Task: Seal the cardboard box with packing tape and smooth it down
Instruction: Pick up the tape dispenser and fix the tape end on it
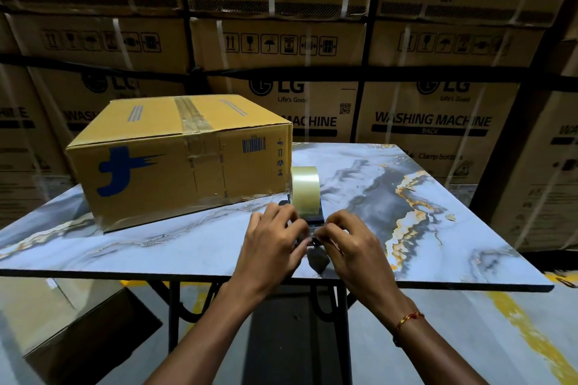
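Note:
A closed yellow-brown cardboard box (175,153) with a blue logo sits on the left of the marble-patterned table (406,184). A strip of tape runs along its top seam and down the near face. Right of the box stands a black tape dispenser (314,219) holding a roll of clear-tan packing tape (306,189). My left hand (275,241) and my right hand (350,244) meet at the dispenser's near end by the toothed cutter. The fingertips of both pinch there, apparently on the tape's loose end, which is barely visible.
Stacked washing-machine cartons form a wall behind the table. A flat brown carton (62,322) lies on the floor at lower left. The table's near edge runs just below my hands. Yellow floor markings (531,337) show at lower right.

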### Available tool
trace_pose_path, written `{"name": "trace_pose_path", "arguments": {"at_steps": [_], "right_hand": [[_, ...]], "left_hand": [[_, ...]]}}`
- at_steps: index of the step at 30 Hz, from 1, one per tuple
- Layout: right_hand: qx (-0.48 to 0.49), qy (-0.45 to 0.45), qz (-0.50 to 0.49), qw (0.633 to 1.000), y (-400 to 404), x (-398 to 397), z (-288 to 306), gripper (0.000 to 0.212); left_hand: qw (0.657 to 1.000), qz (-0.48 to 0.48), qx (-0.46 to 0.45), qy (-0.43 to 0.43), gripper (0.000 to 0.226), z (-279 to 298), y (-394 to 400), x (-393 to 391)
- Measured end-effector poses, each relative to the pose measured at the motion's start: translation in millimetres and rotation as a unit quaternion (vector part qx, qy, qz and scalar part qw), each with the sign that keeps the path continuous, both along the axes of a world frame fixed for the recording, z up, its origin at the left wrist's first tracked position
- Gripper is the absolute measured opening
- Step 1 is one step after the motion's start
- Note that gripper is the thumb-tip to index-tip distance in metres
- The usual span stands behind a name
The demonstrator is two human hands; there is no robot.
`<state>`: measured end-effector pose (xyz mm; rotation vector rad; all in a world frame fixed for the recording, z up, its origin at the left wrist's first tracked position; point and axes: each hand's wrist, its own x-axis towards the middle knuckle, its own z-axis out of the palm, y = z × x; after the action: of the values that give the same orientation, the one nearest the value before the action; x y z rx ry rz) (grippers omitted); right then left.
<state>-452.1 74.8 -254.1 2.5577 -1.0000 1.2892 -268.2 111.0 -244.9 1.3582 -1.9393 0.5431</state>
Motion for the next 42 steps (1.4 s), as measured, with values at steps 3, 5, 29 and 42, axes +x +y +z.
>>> {"name": "trace_pose_path", "arguments": {"at_steps": [3,5,29,42], "right_hand": [[-0.005,-0.007,0.002,1.000,0.9,-0.3,0.7,0.006],[0.004,-0.021,0.002,1.000,-1.1,-1.5,0.2,0.006],[-0.031,0.083,0.030,0.996,-13.5,-5.6,13.8,0.017],[0.004,0.094,0.034,0.995,-8.2,-6.7,14.6,0.008]], "left_hand": [[0.999,0.011,-0.027,-0.034,0.018,-0.4,-2.8,-1.8],[0.998,0.011,-0.035,-0.042,0.021,-1.9,-2.1,-0.6],[0.998,-0.044,-0.035,0.022,0.013,-4.1,3.2,-0.7],[0.998,-0.058,0.000,0.021,0.010,-5.2,3.6,2.3]]}}
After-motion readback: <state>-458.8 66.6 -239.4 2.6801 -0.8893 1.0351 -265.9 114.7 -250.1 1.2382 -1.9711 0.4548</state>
